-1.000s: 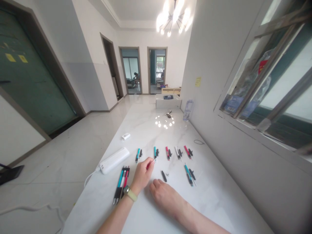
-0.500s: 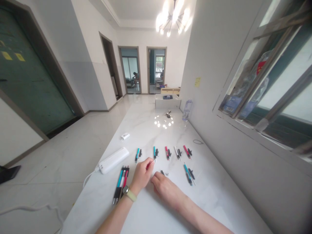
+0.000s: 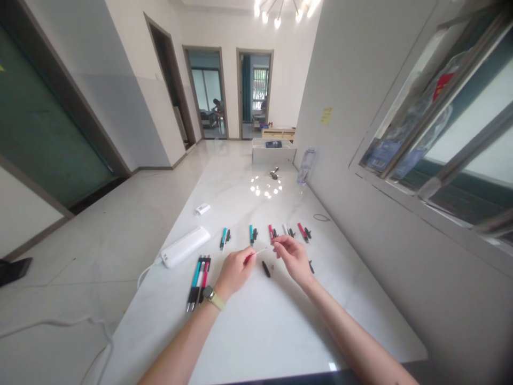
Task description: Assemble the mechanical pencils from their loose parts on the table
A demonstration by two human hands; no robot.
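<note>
Left hand (image 3: 236, 271) grips red barrel (image 3: 248, 259); right hand (image 3: 292, 258) beside white rod (image 3: 261, 250).

Row of pen parts (image 3: 251, 234) on table (image 3: 248, 342), just beyond L hand (image 3: 236, 272) & R hand (image 3: 292, 258).
Refill (image 3: 261, 250) in L hand, pointing twd R hand. Btwn both: grip (image 3: 266, 269), metal tip (image 3: 273, 267) just R of it. L of L hand: pen bundle (image 3: 199, 280); farther off, corded block (image 3: 185, 246), then adapter (image 3: 202, 209). Past row: keys (image 3: 275, 174), then box (image 3: 272, 156) w/ phone (image 3: 273, 144) in it. Beyond R hand, to R: loop (image 3: 315, 216); farther, bottle (image 3: 306, 166).
</note>
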